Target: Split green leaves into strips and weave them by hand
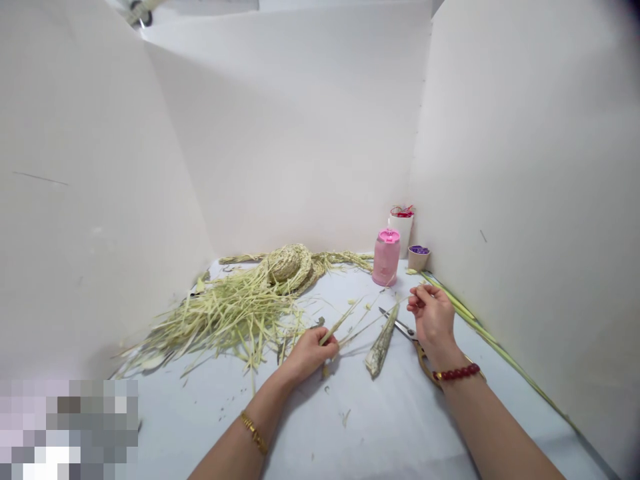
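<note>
My left hand (314, 352) is closed on pale green plant strips (343, 320) near the middle of the table. To its right my right hand (431, 313) is pinched on the far end of a thin strip (373, 325) that stretches between the two hands. Between them on the white cloth lies a short, pale stalk piece (381, 350), wide at its near end. Scissors (403, 328) lie with their blades apart, their handles partly hidden under my right wrist. Left of my left hand spreads a heap of shredded green strips (225, 313).
A braided coil (287, 263) sits behind the heap. At the back right stand a pink bottle (387, 260), a white cup (404, 230) with red material and a small cup (419, 259) with purple contents. Long green stalks (500, 353) lie along the right wall.
</note>
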Action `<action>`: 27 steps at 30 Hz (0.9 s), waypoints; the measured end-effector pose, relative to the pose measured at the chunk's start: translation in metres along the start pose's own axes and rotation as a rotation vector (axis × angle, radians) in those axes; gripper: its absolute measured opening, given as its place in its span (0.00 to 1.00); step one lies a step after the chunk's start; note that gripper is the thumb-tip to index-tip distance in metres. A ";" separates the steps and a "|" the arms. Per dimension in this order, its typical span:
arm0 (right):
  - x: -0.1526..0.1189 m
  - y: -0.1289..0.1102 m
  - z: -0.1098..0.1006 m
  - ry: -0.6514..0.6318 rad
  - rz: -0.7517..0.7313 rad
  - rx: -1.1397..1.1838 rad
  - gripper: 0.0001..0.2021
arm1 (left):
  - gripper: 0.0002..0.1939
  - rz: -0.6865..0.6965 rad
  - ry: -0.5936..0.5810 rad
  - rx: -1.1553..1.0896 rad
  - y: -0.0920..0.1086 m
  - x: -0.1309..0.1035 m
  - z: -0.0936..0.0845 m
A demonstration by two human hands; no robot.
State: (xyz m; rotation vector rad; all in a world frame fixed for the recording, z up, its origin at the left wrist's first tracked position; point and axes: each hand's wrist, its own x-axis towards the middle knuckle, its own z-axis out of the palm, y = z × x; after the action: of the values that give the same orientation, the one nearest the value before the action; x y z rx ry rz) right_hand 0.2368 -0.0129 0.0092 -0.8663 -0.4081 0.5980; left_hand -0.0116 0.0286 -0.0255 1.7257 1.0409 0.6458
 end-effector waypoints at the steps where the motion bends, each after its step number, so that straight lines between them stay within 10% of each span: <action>1: -0.001 0.000 0.000 -0.003 -0.002 0.002 0.13 | 0.04 -0.002 -0.009 -0.005 0.000 0.000 0.000; 15: -0.017 0.003 0.006 -0.016 -0.005 -0.127 0.19 | 0.11 -0.086 0.061 -0.266 0.004 -0.004 0.003; 21: -0.068 0.041 0.024 -0.619 0.285 -0.474 0.12 | 0.15 -0.089 -0.021 -0.397 0.010 -0.009 0.010; 27: -0.080 0.059 0.022 -0.646 0.258 -0.584 0.14 | 0.17 -0.063 -0.092 -0.503 0.014 -0.011 0.013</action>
State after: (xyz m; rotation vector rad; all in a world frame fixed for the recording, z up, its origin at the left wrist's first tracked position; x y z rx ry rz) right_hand 0.1446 -0.0211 -0.0323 -1.2868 -1.1044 1.0273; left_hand -0.0019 0.0105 -0.0175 1.2662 0.7818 0.7100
